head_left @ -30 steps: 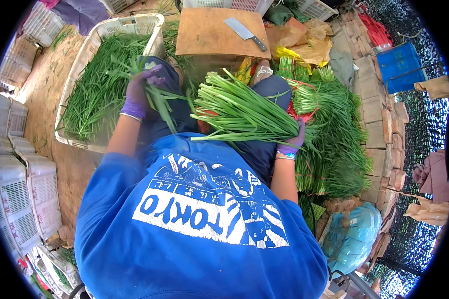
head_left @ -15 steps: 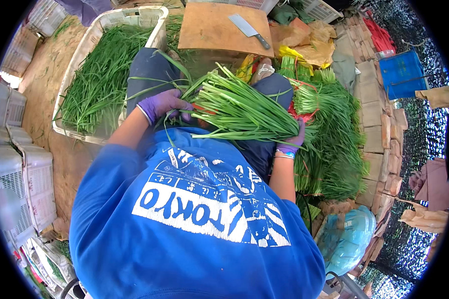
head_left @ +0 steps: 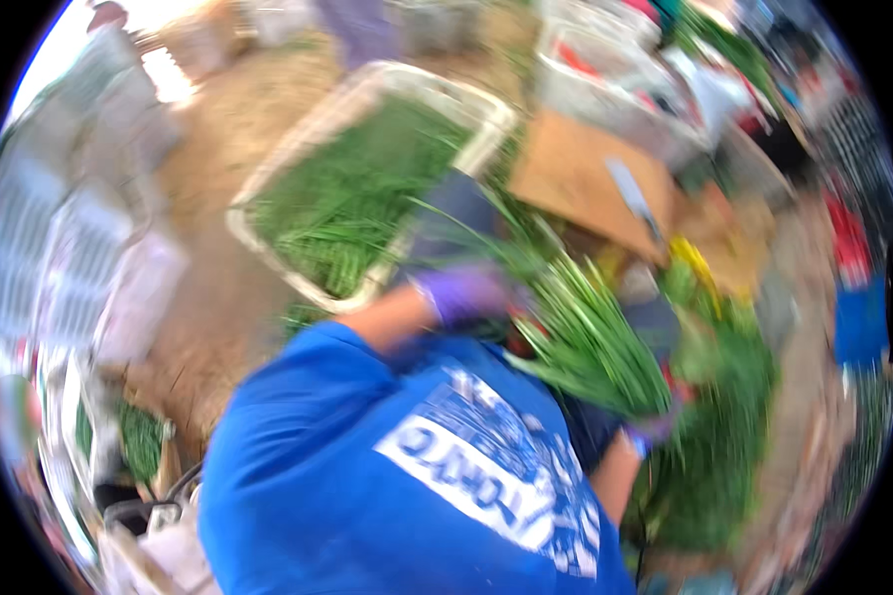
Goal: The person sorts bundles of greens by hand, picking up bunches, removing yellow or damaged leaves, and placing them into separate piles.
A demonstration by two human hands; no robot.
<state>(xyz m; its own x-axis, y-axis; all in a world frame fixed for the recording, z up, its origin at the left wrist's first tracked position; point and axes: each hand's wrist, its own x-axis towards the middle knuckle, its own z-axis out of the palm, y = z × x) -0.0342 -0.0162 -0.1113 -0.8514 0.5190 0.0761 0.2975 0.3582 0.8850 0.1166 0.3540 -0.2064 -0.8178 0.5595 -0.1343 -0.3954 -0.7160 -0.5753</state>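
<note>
A loose bunch of garlic chives [head_left: 600,342], long green leaves with paler stalk ends, lies across my lap. My right hand [head_left: 653,421], in a purple glove, is closed round the bunch's leafy lower right end. My left hand [head_left: 466,295], also purple-gloved, is beside the stalk ends near my left knee. Its fingers are smeared by motion, so whether it grips the few stray leaves around it does not show. Something red, partly covered, peeks out under the bunch.
A white plastic crate [head_left: 258,253] of loose chives stands left of my knees. Ahead, a cleaver [head_left: 633,196] lies on a wooden board [head_left: 571,164]. Tied chives [head_left: 714,436] are piled on my right. White crates [head_left: 89,258] are stacked at far left.
My head view has swung left, so the scene sits farther right and lower, and is blurred. The bunch stays in my right hand across my lap.
</note>
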